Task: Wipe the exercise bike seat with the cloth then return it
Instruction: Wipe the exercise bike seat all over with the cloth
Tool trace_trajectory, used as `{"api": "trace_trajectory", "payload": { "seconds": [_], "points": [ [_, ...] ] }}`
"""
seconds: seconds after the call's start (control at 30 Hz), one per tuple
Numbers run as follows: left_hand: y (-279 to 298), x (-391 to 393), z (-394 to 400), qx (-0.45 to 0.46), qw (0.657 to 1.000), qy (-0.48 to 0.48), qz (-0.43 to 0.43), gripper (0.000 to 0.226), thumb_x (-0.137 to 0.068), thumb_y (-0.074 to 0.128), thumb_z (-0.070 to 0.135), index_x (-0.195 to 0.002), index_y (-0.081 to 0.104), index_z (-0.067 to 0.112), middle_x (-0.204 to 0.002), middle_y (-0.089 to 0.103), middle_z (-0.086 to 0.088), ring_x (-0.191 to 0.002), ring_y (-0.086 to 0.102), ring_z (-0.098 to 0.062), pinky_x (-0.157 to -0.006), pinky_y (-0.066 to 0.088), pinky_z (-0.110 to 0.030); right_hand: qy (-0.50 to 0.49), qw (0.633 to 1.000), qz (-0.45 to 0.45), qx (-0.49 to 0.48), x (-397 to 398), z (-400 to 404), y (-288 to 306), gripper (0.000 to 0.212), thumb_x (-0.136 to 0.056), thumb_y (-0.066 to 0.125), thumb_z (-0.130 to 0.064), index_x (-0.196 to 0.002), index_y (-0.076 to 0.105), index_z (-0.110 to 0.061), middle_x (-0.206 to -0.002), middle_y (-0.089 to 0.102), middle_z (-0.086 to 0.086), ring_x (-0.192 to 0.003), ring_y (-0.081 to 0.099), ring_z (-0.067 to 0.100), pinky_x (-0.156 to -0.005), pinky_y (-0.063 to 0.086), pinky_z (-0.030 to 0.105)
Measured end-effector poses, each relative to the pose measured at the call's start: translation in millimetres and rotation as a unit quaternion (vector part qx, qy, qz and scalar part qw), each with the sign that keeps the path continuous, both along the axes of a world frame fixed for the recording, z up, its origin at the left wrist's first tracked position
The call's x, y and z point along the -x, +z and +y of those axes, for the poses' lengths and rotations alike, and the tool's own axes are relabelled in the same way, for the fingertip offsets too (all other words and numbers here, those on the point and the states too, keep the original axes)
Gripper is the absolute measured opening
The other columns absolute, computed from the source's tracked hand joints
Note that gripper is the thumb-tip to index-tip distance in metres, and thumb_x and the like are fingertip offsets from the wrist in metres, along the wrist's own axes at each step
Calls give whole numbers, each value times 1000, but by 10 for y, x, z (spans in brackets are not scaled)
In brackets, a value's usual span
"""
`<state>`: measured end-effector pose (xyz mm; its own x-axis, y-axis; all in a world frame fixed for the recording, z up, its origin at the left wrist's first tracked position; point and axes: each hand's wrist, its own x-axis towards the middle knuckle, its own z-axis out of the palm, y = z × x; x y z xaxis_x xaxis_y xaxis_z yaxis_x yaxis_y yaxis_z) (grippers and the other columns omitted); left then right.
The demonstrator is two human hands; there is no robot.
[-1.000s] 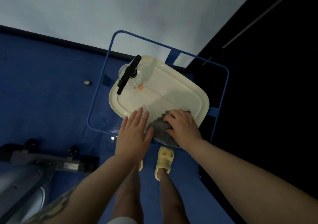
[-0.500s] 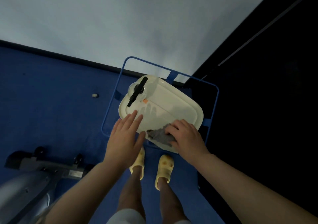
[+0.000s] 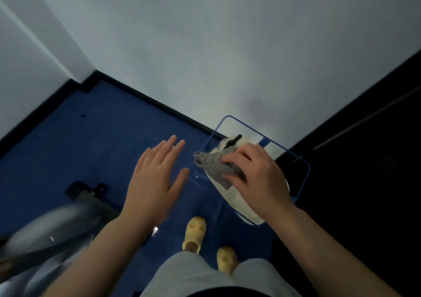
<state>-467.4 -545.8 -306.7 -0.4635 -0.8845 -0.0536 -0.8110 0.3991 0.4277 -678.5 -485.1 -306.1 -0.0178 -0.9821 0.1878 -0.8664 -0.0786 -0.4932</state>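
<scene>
My right hand (image 3: 257,178) grips a grey cloth (image 3: 213,163) and holds it lifted above the cream tray (image 3: 239,202). The cloth's free corner sticks out to the left of my fingers. My left hand (image 3: 155,180) hovers flat with fingers spread, to the left of the cloth and over the blue floor, holding nothing. At the lower left the grey body of the exercise bike (image 3: 52,233) shows blurred, with its black foot (image 3: 84,189) on the floor. The bike seat is out of view.
The tray rests on a clear table with a blue rim (image 3: 304,182). A spray bottle with a black nozzle (image 3: 232,141) stands at the tray's far end. A white wall is ahead, a dark panel to the right. My yellow slippers (image 3: 194,234) stand on blue carpet.
My right hand has lifted the cloth off the tray. The view has swung left and back, bringing more of the bike in. My left hand has moved off the tray's edge.
</scene>
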Motion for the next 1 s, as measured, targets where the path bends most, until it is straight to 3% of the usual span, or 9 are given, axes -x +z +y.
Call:
{"api": "trace_trajectory", "payload": {
  "seconds": [0.17, 0.4, 0.7, 1.0],
  "points": [
    [304, -350, 538, 35, 988, 146, -30, 55, -93, 46, 41, -145, 32, 26, -154, 25, 6, -142, 23, -17, -117, 13, -36, 109, 993, -1, 44, -262, 106, 287, 35, -70, 81, -15, -102, 66, -18, -99, 57, -1, -91, 55, 18, -70, 54, 35],
    [478, -834, 1643, 38, 937, 345, -49, 56, -93, 45, 44, -145, 32, 28, -154, 26, 7, -141, 24, -15, -114, 14, -32, 290, 953, 5, 83, -902, 346, 385, 34, -70, 80, -13, -101, 67, -17, -97, 58, -1, -86, 57, 20, -65, 53, 36],
    [734, -1441, 3119, 52, 815, 572, -74, 60, -92, 35, 54, -147, 23, 33, -154, 17, 14, -143, 15, -10, -115, 5, -29, 511, 854, -15, 96, -2052, 895, 626, 30, -70, 80, -20, -98, 68, -20, -93, 56, -7, -82, 53, 13, -62, 49, 27],
    [811, -2002, 4389, 63, 727, 681, -62, 59, -90, 35, 52, -145, 29, 31, -153, 24, 11, -142, 19, -11, -116, 7, -29, 619, 775, -34, 124, -3235, 1819, 797, 28, -73, 75, -19, -100, 69, -18, -93, 57, -5, -85, 52, 13, -66, 49, 26]
  ]
}}
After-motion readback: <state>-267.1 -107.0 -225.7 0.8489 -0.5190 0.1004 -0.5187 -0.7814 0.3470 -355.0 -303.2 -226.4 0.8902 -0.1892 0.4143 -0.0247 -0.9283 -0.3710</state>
